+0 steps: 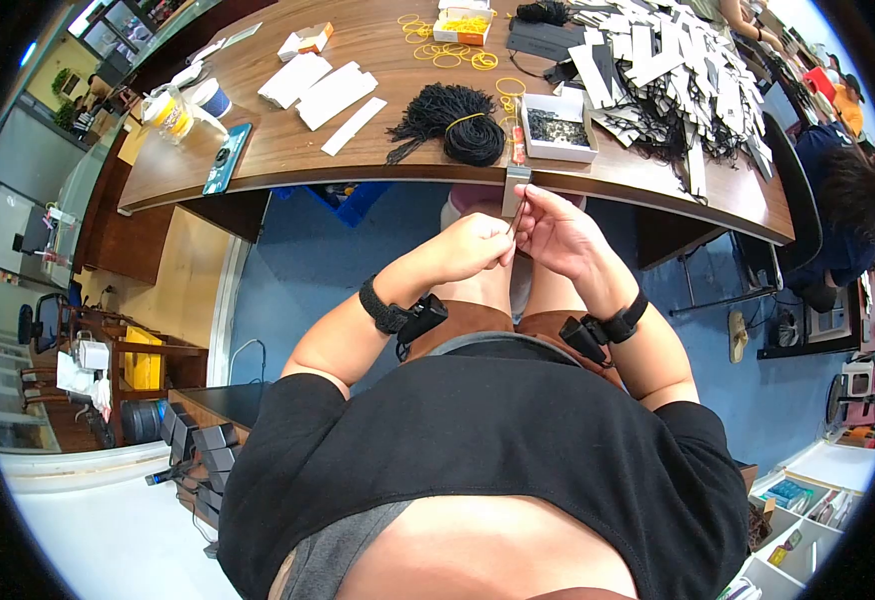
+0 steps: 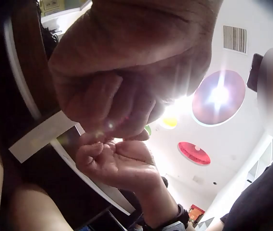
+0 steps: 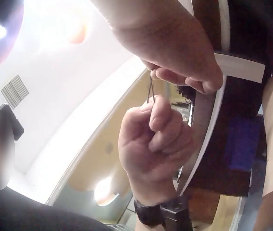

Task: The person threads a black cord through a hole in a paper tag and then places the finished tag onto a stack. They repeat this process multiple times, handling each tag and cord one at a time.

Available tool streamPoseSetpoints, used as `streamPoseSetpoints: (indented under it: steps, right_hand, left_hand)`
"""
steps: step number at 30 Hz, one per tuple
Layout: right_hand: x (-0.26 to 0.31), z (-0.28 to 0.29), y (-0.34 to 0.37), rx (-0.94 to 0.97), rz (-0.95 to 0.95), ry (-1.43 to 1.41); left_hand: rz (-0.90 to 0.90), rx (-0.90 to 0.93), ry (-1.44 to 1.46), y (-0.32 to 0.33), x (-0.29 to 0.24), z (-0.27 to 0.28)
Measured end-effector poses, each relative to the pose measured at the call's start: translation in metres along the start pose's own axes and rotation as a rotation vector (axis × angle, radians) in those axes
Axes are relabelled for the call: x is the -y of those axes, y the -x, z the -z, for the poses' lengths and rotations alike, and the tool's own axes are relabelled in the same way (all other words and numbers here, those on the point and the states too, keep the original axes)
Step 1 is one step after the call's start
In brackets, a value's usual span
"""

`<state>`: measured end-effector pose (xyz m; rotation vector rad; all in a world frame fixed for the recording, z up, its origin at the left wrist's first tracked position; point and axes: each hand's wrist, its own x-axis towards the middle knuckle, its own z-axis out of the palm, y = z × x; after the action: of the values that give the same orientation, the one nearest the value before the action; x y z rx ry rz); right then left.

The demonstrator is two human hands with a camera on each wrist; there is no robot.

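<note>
A thin dark cord (image 3: 150, 91) runs in two strands between my hands, in front of the table's near edge. My left hand (image 1: 480, 243) pinches one end between thumb and curled forefinger, the other fingers folded in. Above it in the right wrist view, my right hand (image 3: 175, 53) pinches the other end with its fingertips. In the head view my right hand (image 1: 563, 235) is close beside the left, its palm partly showing. Just beyond the fingertips, a pale grey strip (image 1: 515, 193) juts out over the table edge. In the left wrist view the hands hide the cord.
On the table (image 1: 358, 160) lie a black cord bundle (image 1: 473, 138), a white box of small dark pieces (image 1: 556, 130), white strips (image 1: 336, 95), yellow bands (image 1: 448, 50) and a large heap of tags (image 1: 658, 80). A phone (image 1: 228, 158) and cups (image 1: 210, 98) are at the left.
</note>
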<state>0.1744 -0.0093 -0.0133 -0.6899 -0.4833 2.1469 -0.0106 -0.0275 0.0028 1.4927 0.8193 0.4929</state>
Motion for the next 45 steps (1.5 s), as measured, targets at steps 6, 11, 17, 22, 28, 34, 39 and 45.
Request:
streamPoseSetpoints:
  steps: [6,11,17,22,28,34,39,45]
  right_hand:
    - [-0.002,-0.011,0.005,-0.029,0.360,0.205]
    - [-0.002,-0.010,0.007,-0.041,0.487,0.321]
    - [-0.002,-0.021,0.011,-0.130,0.880,0.761]
    - [0.002,-0.025,0.005,-0.162,1.157,1.037]
    - [0.002,-0.016,0.004,-0.255,1.155,1.129]
    - [0.011,-0.015,0.004,-0.214,0.935,1.099]
    - [0.061,-0.021,-0.017,-0.390,0.920,1.425]
    - [0.113,-0.005,-0.054,-0.681,0.707,2.439]
  left_hand:
    - [0.047,0.116,-0.026,0.006,-0.014,0.007]
    - [0.002,0.168,-0.037,0.008,-0.010,0.010]
    - [-0.265,-0.210,-0.222,-0.003,-0.009,0.019]
    - [-0.437,-0.308,0.465,-0.021,-0.026,0.002]
    - [-0.253,-0.244,0.823,-0.033,-0.010,-0.006]
    - [-0.309,-0.398,0.594,-0.039,0.000,-0.007]
    - [-0.306,-0.570,0.397,-0.038,0.000,0.003]
    - [-0.253,-0.526,0.531,-0.033,-0.003,0.008]
